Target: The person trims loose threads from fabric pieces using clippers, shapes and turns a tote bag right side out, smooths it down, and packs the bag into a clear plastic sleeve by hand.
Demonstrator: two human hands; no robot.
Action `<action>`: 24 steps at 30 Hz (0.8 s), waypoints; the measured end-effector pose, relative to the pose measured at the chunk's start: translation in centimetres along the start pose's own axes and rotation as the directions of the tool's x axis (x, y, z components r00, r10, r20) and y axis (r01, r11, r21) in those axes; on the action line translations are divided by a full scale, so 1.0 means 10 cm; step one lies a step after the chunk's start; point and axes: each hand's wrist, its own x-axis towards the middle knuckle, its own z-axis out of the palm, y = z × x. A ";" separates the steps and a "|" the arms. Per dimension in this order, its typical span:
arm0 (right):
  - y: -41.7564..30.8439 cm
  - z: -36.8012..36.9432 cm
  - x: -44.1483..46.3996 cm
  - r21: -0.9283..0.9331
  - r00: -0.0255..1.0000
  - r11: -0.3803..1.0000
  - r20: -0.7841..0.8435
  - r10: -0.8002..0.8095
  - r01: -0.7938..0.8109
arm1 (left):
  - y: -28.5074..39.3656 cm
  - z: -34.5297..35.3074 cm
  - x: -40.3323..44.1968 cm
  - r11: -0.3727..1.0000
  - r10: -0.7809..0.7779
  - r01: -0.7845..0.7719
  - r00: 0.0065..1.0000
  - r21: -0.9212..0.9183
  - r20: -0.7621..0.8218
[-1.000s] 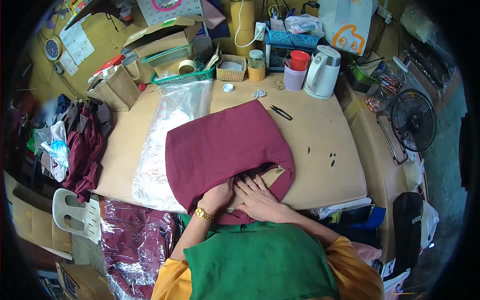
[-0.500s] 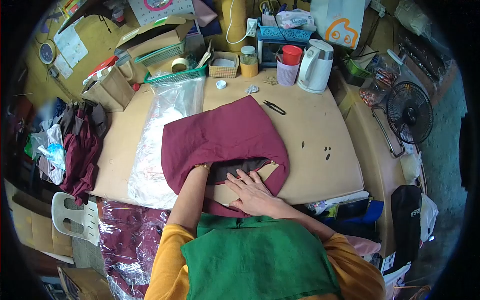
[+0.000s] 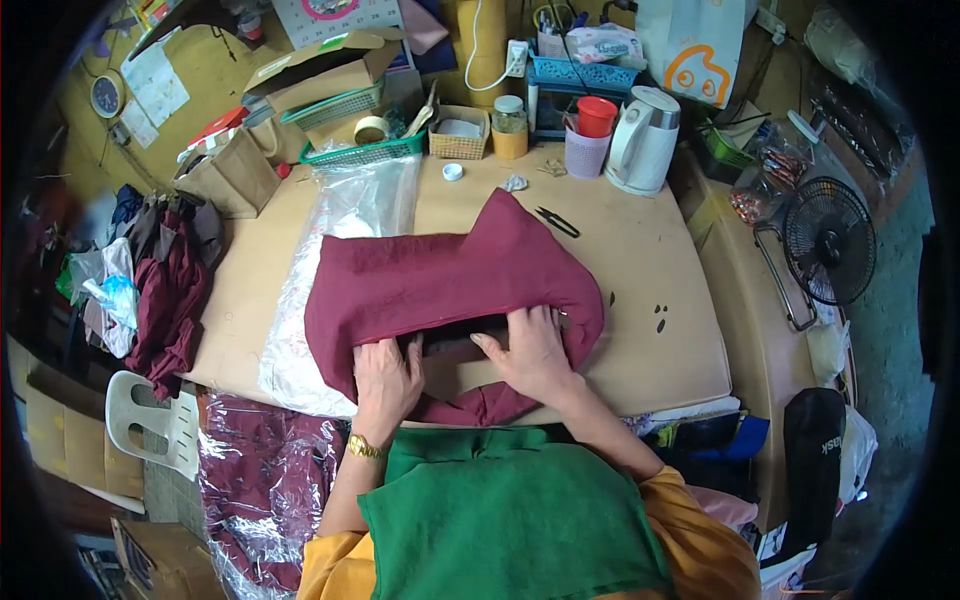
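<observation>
A maroon cloth piece (image 3: pixel 430 270) lies on the table in front of me, with a wide opening on the side facing me and dark lining inside. At the left end of the opening, my left hand (image 3: pixel 388 380) grips the upper edge, its fingertips partly hidden by the cloth. My right hand (image 3: pixel 535 350) holds the same edge further right, fingers bent over it and thumb pointing left. A gold watch (image 3: pixel 365 447) is on my left wrist. Thread snips (image 3: pixel 558 222) lie beyond the cloth, to the right.
Clear plastic (image 3: pixel 345 215) lies on the tan tabletop (image 3: pixel 670 270), partly under the cloth. At the back stand a green basket (image 3: pixel 370 150), a jar (image 3: pixel 509 125), a purple cup (image 3: pixel 586 150) and a white kettle (image 3: pixel 643 145). A black fan (image 3: pixel 828 240) is at right, maroon clothes (image 3: pixel 170 290) at left.
My left hand has drawn back out of the opening to its edge. My right hand has moved up and right from the lower layer to that edge. The cloth has spread wider and buckled.
</observation>
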 end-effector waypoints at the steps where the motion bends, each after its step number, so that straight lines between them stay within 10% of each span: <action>1: 0.02 -0.03 0.10 0.004 1.000 1.000 -0.003 -0.007 0.007 | -0.01 0.00 0.01 1.000 -0.003 0.003 1.000 0.005 -0.007; 2: 0.10 -0.07 0.25 0.599 0.982 0.778 0.092 0.167 -0.188 | 0.00 0.01 0.02 0.988 -0.004 0.037 0.978 -0.153 0.209; 3: 0.16 -0.12 0.41 0.922 0.932 0.215 0.270 0.242 -0.323 | 0.02 0.02 0.05 0.949 0.034 0.100 0.909 -0.298 0.414; 4: 0.11 -0.36 0.61 0.936 0.929 0.192 0.233 0.288 -0.294 | 0.20 -0.02 0.09 0.828 0.341 -0.199 0.921 -0.524 0.189; 5: 0.24 -0.39 0.74 0.871 0.953 0.419 0.157 0.259 -0.257 | 0.40 -0.15 0.09 0.749 0.355 -0.077 0.886 -0.658 0.300; 8: 0.01 -0.54 1.21 0.868 0.998 0.495 0.004 0.063 -0.034 | 0.50 -0.33 0.13 0.604 0.375 0.000 0.882 -0.797 0.285; 12: -0.21 -0.34 1.25 0.412 0.832 0.906 0.534 -0.149 -0.103 | 0.41 -0.53 0.20 0.401 -0.120 -0.087 0.982 -0.912 -0.147; 18: -0.26 0.36 0.05 0.348 0.733 0.921 0.579 -0.357 0.173 | 0.04 -0.37 0.28 0.905 0.022 -0.094 0.984 -0.416 -0.175; 22: 0.22 0.06 -0.86 0.379 0.699 0.870 0.528 -0.483 0.315 | 0.08 -0.35 0.21 0.897 -0.015 -0.051 0.989 -0.439 -0.145; 23: 0.44 -0.18 -0.94 0.444 0.628 0.857 0.597 -0.500 0.260 | 0.12 -0.40 0.24 0.840 -0.085 0.062 0.996 -0.540 -0.019; 24: 0.59 -0.48 -0.89 0.481 0.395 0.868 0.825 -0.403 -0.119 | 0.14 -0.42 0.26 0.765 -0.140 0.181 0.984 -0.618 0.114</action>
